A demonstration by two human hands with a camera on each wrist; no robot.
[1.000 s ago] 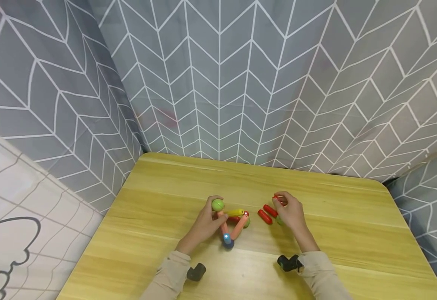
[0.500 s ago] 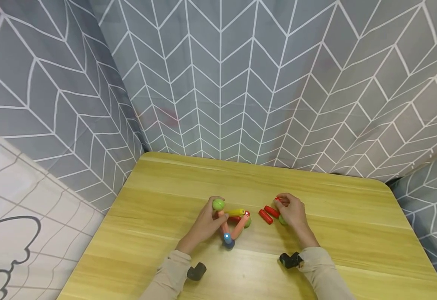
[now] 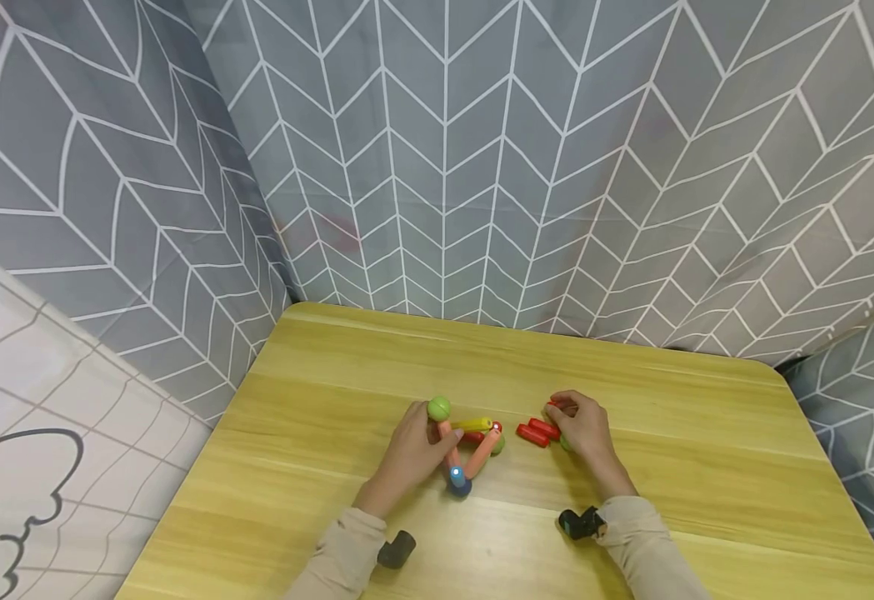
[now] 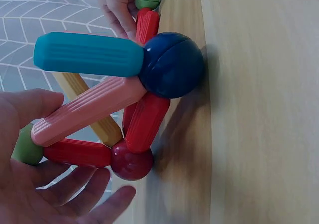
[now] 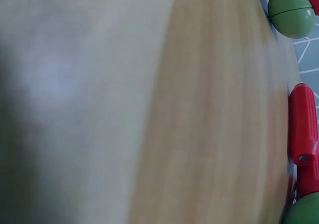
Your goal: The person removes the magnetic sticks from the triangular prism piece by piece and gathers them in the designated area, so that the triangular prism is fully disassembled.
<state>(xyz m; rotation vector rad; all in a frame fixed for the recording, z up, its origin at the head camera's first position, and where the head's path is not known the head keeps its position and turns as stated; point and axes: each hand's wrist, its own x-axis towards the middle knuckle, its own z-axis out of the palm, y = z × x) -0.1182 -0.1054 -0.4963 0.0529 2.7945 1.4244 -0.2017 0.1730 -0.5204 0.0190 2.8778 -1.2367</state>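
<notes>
A structure of coloured sticks and balls stands on the table, with a green ball [image 3: 439, 407], pink stick [image 3: 481, 455], yellow stick [image 3: 474, 424] and dark blue ball [image 4: 172, 64]. Around its left side is my left hand [image 3: 411, 448], thumb at a pink stick [image 4: 87, 109]; its fingers lie loosely spread behind in the left wrist view. My right hand [image 3: 585, 427] pinches a red stick [image 3: 553, 405], partly hidden by the fingers. Two red sticks [image 3: 532, 436] lie beside that hand, near a partly covered green ball [image 3: 565, 443].
The wooden table [image 3: 347, 358] meets a patterned grey curtain [image 3: 474, 167] at its back edge. Black wrist devices [image 3: 397, 550] extend inward from both sleeves. The right wrist view shows a red stick [image 5: 303, 124] between two green balls [image 5: 291, 15] at its right side.
My left fingers have drawn back from around the top green ball. The nearer loose red stick has turned to lie flatter across the view. My right hand has barely moved.
</notes>
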